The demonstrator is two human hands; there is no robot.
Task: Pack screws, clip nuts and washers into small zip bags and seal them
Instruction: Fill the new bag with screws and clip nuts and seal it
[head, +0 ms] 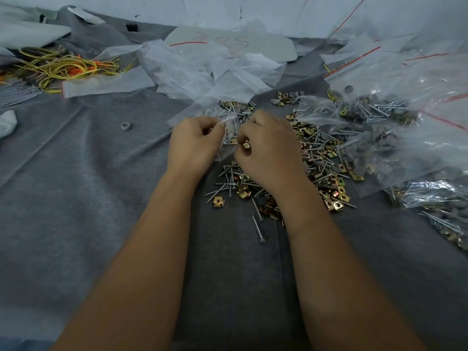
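Note:
Between my hands hangs a small clear zip bag (229, 138) with a red strip. My left hand (193, 144) pinches the bag's top edge. My right hand (266, 145) has its fingers curled at the bag's mouth and pinches a gold clip nut (247, 144). Under and to the right of my hands lies a loose pile of silver screws (229, 183), gold clip nuts (329, 191) and grey washers (317, 163) on the grey cloth (88, 173).
Large clear bags of mixed hardware (395, 127) crowd the right side. A heap of empty zip bags (202, 72) lies behind my hands. Yellow and orange wires (65, 67) sit at the far left, and a single grey washer (125, 126) lies on the cloth.

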